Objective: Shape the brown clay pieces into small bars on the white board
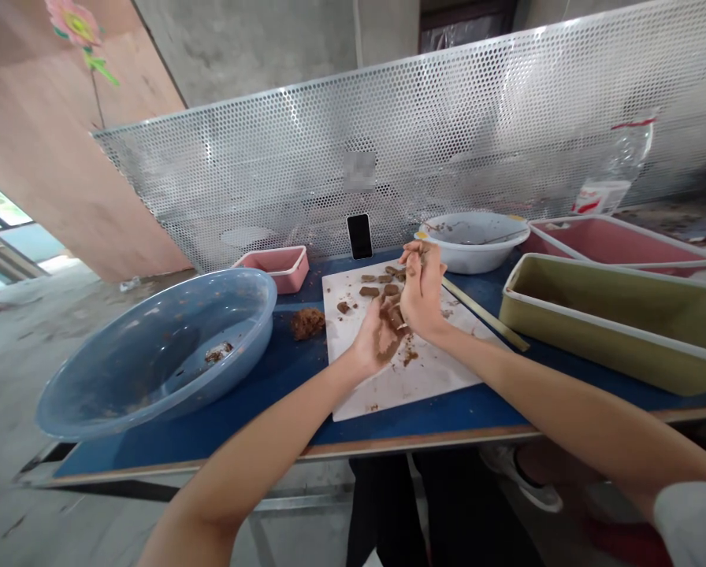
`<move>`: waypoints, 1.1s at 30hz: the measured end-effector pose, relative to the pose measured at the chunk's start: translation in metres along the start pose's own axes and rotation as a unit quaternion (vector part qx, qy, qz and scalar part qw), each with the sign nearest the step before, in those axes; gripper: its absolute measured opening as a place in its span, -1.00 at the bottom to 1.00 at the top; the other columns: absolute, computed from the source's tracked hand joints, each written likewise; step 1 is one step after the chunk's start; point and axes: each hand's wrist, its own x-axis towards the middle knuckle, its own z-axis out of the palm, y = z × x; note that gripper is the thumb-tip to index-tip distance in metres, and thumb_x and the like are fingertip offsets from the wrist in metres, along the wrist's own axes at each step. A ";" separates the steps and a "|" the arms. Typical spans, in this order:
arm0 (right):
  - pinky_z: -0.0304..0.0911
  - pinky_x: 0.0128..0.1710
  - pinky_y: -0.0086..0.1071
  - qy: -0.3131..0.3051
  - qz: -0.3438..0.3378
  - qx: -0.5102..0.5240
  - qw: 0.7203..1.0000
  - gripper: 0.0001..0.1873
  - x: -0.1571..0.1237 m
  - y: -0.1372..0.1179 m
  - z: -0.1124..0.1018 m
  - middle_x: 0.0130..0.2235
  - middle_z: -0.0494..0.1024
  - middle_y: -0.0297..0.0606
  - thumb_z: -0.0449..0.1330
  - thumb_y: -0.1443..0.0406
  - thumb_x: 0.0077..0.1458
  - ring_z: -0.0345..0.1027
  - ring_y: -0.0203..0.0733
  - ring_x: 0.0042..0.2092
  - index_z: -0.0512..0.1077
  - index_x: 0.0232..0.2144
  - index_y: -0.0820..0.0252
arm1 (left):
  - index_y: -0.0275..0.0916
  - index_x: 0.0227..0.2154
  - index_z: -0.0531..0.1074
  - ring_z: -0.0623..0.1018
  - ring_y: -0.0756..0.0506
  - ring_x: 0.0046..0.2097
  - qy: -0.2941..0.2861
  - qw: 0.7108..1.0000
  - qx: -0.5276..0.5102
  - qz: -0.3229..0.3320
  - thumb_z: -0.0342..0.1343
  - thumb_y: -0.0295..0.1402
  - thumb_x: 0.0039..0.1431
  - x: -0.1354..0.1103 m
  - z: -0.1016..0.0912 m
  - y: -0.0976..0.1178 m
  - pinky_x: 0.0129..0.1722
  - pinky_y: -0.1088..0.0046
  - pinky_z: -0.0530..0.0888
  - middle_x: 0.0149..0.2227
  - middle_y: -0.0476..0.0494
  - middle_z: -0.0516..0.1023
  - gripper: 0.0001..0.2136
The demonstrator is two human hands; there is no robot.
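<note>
My left hand (380, 335) is turned palm up over the white board (353, 394), smeared with brown clay. A piece of brown clay (395, 316) rests in its cupped fingers. My right hand (422, 287) stands tilted against the left one, its heel beside that clay and its fingers loosely bent and apart. Several short brown clay pieces (369, 291) lie on the board just beyond my hands. Crumbs of clay (410, 357) are scattered beneath them. Part of the clay between my hands is hidden.
Left of the board are a clay lump (307, 324), a large blue basin (169, 346) and a pink box (282, 268). A phone (360, 236) leans on the perforated metal screen (306, 173). At right are a stick (486, 313), white basin (477, 256), green trough (601, 339) and bottle (616, 165).
</note>
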 end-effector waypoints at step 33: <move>0.53 -0.13 -0.02 -0.413 0.024 0.007 0.910 -0.64 0.027 0.026 -0.070 -0.17 0.78 -0.21 0.40 -0.09 0.31 0.67 0.14 -0.15 0.73 -0.06 -0.04 | -0.10 -0.01 0.58 0.52 -0.07 -0.34 0.023 0.949 0.254 0.185 0.60 -0.06 0.15 0.008 -0.021 0.019 -0.25 0.39 0.42 -0.43 0.03 0.55 -0.53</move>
